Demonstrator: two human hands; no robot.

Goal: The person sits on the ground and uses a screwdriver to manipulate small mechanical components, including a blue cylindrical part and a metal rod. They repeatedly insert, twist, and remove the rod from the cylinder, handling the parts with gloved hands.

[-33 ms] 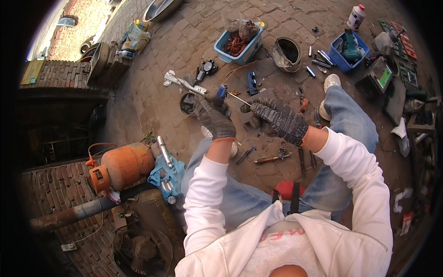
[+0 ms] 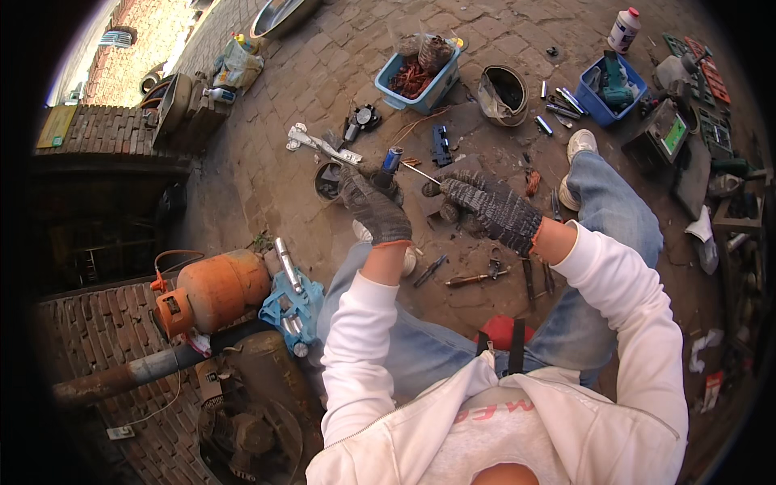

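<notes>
My left hand (image 2: pixel 373 206), in a dark knitted glove, is closed on a small blue and silver cylinder (image 2: pixel 391 160) held upright. My right hand (image 2: pixel 489 206), gloved alike, grips a thin metal rod (image 2: pixel 419 174), its far end pointing toward the cylinder. Just beyond my left hand lie a silver metal bracket (image 2: pixel 311 144) and a round container (image 2: pixel 328 183). A black and silver part (image 2: pixel 361 120) and a dark blue part (image 2: pixel 440 145) lie farther forward. Several loose tools (image 2: pixel 469 277) lie on the ground below my hands, between my legs.
An orange gas cylinder (image 2: pixel 222 289) and blue bag (image 2: pixel 291 307) lie at left. Ahead are a light blue tub (image 2: pixel 388 97) and metal bucket (image 2: pixel 485 113). At right are a blue bin (image 2: pixel 602 113), white bottle (image 2: pixel 622 32), battery-like box (image 2: pixel 651 141) and tool cases (image 2: pixel 711 73). Brick paving (image 2: pixel 267 121) surrounds them.
</notes>
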